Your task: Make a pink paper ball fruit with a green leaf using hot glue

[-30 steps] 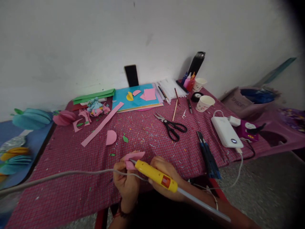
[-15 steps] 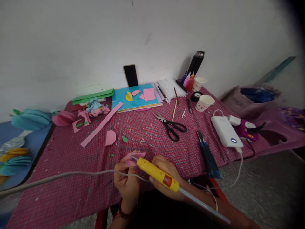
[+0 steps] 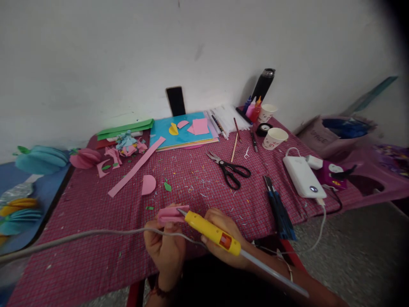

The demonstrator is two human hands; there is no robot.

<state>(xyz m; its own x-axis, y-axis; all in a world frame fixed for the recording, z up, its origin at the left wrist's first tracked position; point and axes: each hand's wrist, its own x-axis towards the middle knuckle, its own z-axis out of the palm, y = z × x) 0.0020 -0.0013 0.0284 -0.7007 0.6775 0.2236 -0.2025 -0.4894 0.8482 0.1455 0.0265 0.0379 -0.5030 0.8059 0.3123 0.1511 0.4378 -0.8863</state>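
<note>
Low in the middle of the view, my left hand (image 3: pixel 166 247) is closed on a folded piece of pink paper (image 3: pixel 168 214), pinching it from below. My right hand (image 3: pixel 220 232) is wrapped around a yellow hot glue gun (image 3: pixel 209 230), with a long clear glue stick (image 3: pixel 271 272) sticking out of its back end. The gun's nozzle lies at the right part of the folded paper's upper side. A grey cord passes in front of my left fingers. Beyond the hands lie a pink paper half-disc (image 3: pixel 148 185) and a small green paper leaf (image 3: pixel 167 186).
Black-handled scissors (image 3: pixel 228 169) lie mid-table, with a blue box cutter (image 3: pixel 278 209) to the right. A white power bank (image 3: pixel 303 177) and paper cups (image 3: pixel 275 139) stand on the right. Pink and blue paper pumpkins (image 3: pixel 85 158) sit left. A phone (image 3: pixel 175 101) leans against the wall.
My left hand has shifted a little left with the pink paper, which now shows more of its folded side. The glue gun has barely moved, its nozzle now further right along the paper.
</note>
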